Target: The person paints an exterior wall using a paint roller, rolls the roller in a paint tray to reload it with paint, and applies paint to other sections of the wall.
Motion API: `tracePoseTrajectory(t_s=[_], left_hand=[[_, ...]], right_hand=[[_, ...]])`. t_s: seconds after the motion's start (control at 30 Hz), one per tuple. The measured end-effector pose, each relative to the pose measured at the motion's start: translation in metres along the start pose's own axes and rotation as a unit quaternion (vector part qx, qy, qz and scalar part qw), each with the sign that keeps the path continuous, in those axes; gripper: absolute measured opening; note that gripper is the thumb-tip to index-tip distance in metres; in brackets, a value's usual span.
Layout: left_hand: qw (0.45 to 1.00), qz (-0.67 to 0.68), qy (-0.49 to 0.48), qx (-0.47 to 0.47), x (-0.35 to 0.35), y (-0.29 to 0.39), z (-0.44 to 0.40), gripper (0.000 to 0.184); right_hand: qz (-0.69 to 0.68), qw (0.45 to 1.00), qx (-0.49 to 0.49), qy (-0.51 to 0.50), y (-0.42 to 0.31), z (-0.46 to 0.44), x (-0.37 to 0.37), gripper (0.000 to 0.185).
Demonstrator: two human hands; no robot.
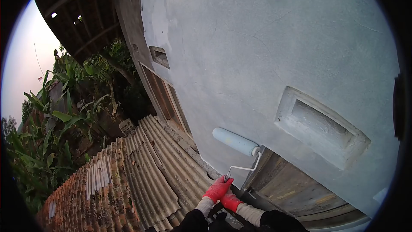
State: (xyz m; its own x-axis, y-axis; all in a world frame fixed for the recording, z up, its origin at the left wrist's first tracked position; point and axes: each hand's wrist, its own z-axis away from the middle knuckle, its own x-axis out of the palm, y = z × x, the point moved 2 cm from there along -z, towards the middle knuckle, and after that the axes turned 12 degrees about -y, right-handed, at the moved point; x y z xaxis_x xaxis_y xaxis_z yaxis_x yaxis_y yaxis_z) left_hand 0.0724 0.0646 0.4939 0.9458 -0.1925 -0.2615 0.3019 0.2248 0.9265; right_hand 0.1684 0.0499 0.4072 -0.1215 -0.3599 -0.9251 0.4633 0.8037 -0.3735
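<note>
A paint roller with a pale blue sleeve (236, 141) lies against the light grey-blue wall (223, 60), just above the wooden door. Its bent white wire frame (253, 168) runs down to a handle mostly hidden by the gloves. In a red glove with a whitish cuff, my left hand (217, 189) is closed round the handle, close to the wire. My right hand (231, 200), gloved the same way, is closed just below and to the right, also on the handle, with its fingers partly hidden.
Right of the roller is a recessed vent opening (322, 120); a smaller one (159, 56) is at upper left. Below the roller is a wooden door (296, 184). Corrugated roofing (150, 167) slopes along the wall's foot at left, beyond it plants (64, 116). A window frame (165, 96) interrupts the wall.
</note>
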Motion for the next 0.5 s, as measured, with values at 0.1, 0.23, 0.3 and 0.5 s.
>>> tracePoseTrajectory(t_s=[0.1, 0.23, 0.3, 0.5], left_hand=[[1.000, -0.004, -0.021, 0.011, -0.018, 0.027, -0.012, 0.036], [0.999, -0.046, 0.003, 0.027, -0.059, 0.082, -0.024, 0.038], [0.995, -0.086, 0.027, 0.034, -0.081, 0.115, -0.023, 0.042], [0.988, -0.136, 0.041, 0.063, -0.080, 0.116, -0.005, 0.045]], right_hand=[[-0.048, 0.998, 0.023, 0.016, -0.014, -0.003, -0.054, 0.043], [-0.098, 0.991, 0.013, 0.090, -0.010, -0.050, -0.104, 0.049], [-0.138, 0.977, 0.003, 0.163, -0.014, -0.072, -0.128, 0.051], [-0.095, 0.976, -0.032, 0.195, -0.024, -0.061, -0.124, 0.035]])
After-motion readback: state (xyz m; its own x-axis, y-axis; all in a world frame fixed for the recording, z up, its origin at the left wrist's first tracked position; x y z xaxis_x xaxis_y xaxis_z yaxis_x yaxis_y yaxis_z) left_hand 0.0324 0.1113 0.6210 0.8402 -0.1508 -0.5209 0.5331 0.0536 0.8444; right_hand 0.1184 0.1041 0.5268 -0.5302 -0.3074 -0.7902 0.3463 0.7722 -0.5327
